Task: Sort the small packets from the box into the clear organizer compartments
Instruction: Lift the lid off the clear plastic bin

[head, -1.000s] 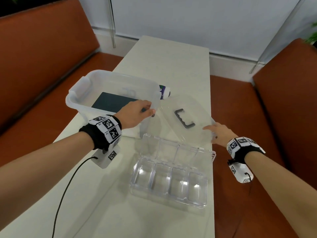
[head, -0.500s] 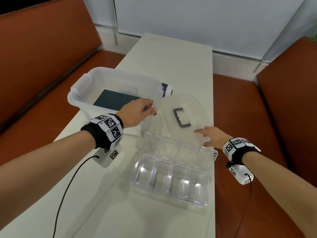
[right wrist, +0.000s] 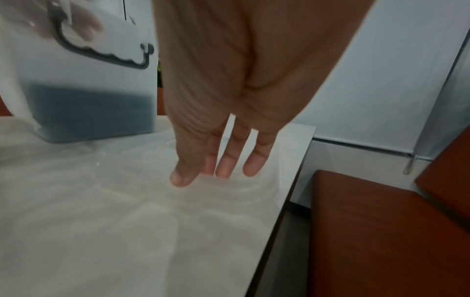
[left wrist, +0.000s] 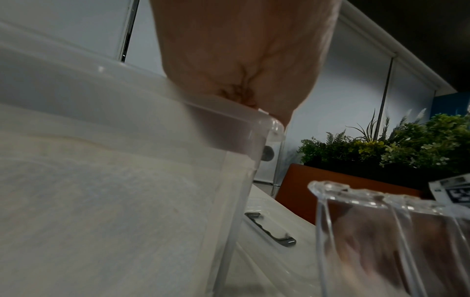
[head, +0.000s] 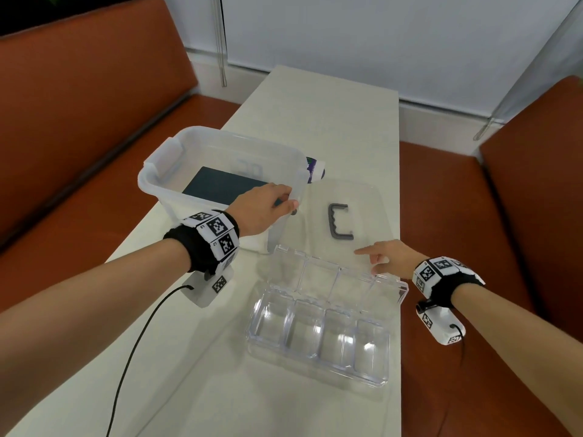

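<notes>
A translucent box [head: 176, 159] stands on the white table [head: 315, 115] with a flat dark item [head: 217, 187] inside. My left hand [head: 268, 206] grips the box's near right rim, fingers curled over the edge; the left wrist view shows the palm [left wrist: 229, 60] on that rim [left wrist: 178, 104]. The clear organizer [head: 318, 329] lies open near me, its lid [head: 328, 275] folded back. My right hand [head: 385, 258] hovers with straight fingers [right wrist: 223, 160] holding nothing, over the box lid [head: 362, 200] by the organizer's far right corner. A purple-and-white packet [head: 315, 170] peeks from behind the box.
The box lid lies flat right of the box, with a grey handle [head: 339, 223] on top. The table's right edge [head: 400, 216] runs close to my right hand. Orange-brown benches [head: 457, 200] flank both sides. A black cable [head: 138, 342] trails from my left wrist.
My right hand has slid left and nearer, from the box lid's right edge towards the organizer's folded-back lid. My left hand has kept its grip on the box rim.
</notes>
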{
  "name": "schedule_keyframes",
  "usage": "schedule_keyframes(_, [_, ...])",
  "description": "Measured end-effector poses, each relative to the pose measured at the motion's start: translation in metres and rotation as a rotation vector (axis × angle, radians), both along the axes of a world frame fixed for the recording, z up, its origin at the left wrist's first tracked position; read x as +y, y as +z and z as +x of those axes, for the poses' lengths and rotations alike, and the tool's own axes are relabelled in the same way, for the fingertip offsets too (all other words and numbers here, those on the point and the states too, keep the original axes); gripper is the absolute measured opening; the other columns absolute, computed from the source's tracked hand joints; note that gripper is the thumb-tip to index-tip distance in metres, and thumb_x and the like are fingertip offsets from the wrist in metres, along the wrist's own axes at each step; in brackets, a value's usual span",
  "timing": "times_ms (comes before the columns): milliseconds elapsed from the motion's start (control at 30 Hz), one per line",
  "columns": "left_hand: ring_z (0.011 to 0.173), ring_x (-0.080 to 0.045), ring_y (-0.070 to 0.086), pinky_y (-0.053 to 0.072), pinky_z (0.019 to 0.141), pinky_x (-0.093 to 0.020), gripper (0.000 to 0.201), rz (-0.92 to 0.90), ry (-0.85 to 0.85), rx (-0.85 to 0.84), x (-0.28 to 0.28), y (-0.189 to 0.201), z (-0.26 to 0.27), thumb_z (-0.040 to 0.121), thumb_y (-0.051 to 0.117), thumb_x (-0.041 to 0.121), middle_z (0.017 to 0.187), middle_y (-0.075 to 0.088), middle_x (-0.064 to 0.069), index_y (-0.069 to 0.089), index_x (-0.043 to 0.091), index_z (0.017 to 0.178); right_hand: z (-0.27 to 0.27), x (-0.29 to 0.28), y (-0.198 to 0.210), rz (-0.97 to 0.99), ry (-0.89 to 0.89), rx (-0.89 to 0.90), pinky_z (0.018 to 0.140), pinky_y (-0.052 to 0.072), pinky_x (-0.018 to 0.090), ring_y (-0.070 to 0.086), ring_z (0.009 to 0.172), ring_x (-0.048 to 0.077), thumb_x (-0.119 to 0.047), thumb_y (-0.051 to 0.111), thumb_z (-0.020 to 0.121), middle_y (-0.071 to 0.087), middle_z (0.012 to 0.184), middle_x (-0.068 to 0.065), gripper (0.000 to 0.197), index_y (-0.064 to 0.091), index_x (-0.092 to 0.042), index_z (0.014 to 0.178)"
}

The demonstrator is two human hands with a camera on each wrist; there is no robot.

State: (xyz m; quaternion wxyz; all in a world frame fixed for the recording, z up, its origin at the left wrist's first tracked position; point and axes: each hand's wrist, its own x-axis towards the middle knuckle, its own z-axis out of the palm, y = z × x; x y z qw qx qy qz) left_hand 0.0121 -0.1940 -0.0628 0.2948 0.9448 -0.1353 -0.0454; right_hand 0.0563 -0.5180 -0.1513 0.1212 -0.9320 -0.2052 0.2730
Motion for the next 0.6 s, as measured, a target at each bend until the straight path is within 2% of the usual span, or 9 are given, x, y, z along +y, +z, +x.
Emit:
schedule_keyframes(100, [0.091, -0.025, 0.061, 0.050, 0.085, -0.046, 0.039, -0.005, 0.001, 0.015, 0.001, 0.002, -0.001, 0.101, 0.041, 0.040, 0.099, 0.068, 0.004, 0.059, 0.005, 0.103, 0.005, 0.003, 0.038, -0.059, 0.028, -0.021, 0.094, 0.043, 0.022, 0.059, 0.103, 0.015, -0.002, 0.058, 0.091, 0.066, 0.114, 0.001, 0.043, 0.059, -0.023, 0.129])
schedule_keyframes(167, [0.090, -0.027, 0.061, 0.050, 0.085, -0.046, 0.040, -0.005, 0.006, 0.017, 0.000, 0.003, -0.001, 0.101, 0.042, 0.040, 0.099, 0.068, 0.000, 0.059, 0.004, 0.102, 0.012, 0.011, 0.074, -0.082, 0.037, -0.140, 0.095, 0.046, 0.025, 0.062, 0.096, 0.013, -0.004, 0.056, 0.092, 0.069, 0.111, 0.002, 0.033, 0.065, -0.019, 0.121])
schedule_keyframes(267, [0.090, -0.030, 0.060, 0.048, 0.088, -0.046, 0.042, -0.027, 0.016, 0.045, 0.000, 0.006, -0.003, 0.101, 0.045, 0.039, 0.101, 0.068, -0.009, 0.061, 0.000, 0.103, 0.021, 0.037, 0.136, 0.005, 0.033, -0.335, 0.087, 0.047, 0.025, 0.065, 0.088, 0.016, -0.007, 0.056, 0.093, 0.071, 0.098, 0.004, 0.025, 0.070, -0.018, 0.110])
schedule_keyframes(333, [0.097, -0.031, 0.060, 0.047, 0.091, -0.038, 0.042, -0.069, 0.026, 0.063, 0.002, 0.011, -0.003, 0.101, 0.046, 0.037, 0.109, 0.067, -0.016, 0.062, -0.001, 0.110, 0.023, 0.064, 0.175, 0.098, 0.058, -0.426, 0.078, 0.044, 0.019, 0.066, 0.083, 0.018, -0.006, 0.056, 0.092, 0.072, 0.088, 0.006, 0.023, 0.071, -0.017, 0.106])
schedule_keyframes(400, [0.103, -0.025, 0.060, 0.044, 0.090, -0.028, 0.038, -0.118, 0.046, 0.054, 0.010, 0.020, -0.004, 0.100, 0.049, 0.034, 0.117, 0.066, -0.013, 0.062, 0.003, 0.120, 0.022, 0.096, 0.203, 0.145, 0.105, -0.493, 0.073, 0.038, 0.010, 0.062, 0.078, 0.015, -0.008, 0.056, 0.091, 0.071, 0.081, 0.003, 0.022, 0.071, -0.017, 0.104])
schedule_keyframes(433, [0.104, -0.022, 0.060, 0.043, 0.088, -0.025, 0.035, -0.123, 0.053, 0.041, 0.017, 0.025, -0.003, 0.100, 0.051, 0.032, 0.120, 0.066, -0.009, 0.062, 0.007, 0.121, 0.021, 0.114, 0.213, 0.157, 0.135, -0.513, 0.074, 0.038, 0.011, 0.060, 0.077, 0.014, -0.010, 0.057, 0.090, 0.069, 0.078, 0.001, 0.021, 0.071, -0.017, 0.104])
schedule_keyframes(500, [0.100, -0.017, 0.060, 0.040, 0.085, -0.022, 0.029, -0.067, 0.063, 0.005, 0.039, 0.034, 0.000, 0.098, 0.054, 0.029, 0.119, 0.066, -0.004, 0.064, 0.012, 0.120, 0.019, 0.149, 0.223, 0.148, 0.194, -0.521, 0.080, 0.039, 0.019, 0.057, 0.080, 0.014, -0.013, 0.059, 0.090, 0.064, 0.077, -0.003, 0.020, 0.070, -0.016, 0.106])
schedule_keyframes(567, [0.098, -0.016, 0.059, 0.041, 0.086, -0.025, 0.028, 0.030, 0.115, -0.032, 0.069, 0.041, 0.006, 0.097, 0.056, 0.027, 0.118, 0.066, -0.003, 0.064, 0.014, 0.120, 0.018, 0.183, 0.222, 0.120, 0.218, -0.489, 0.084, 0.041, 0.023, 0.056, 0.085, 0.014, -0.017, 0.059, 0.090, 0.063, 0.082, -0.003, 0.022, 0.068, -0.015, 0.110])
schedule_keyframes(600, [0.103, -0.018, 0.059, 0.044, 0.090, -0.029, 0.030, 0.091, 0.158, -0.067, 0.086, 0.043, 0.011, 0.096, 0.056, 0.027, 0.121, 0.065, -0.005, 0.062, 0.014, 0.122, 0.020, 0.198, 0.218, 0.100, 0.222, -0.465, 0.085, 0.042, 0.024, 0.057, 0.088, 0.016, -0.019, 0.060, 0.091, 0.065, 0.088, -0.001, 0.024, 0.067, -0.015, 0.113])
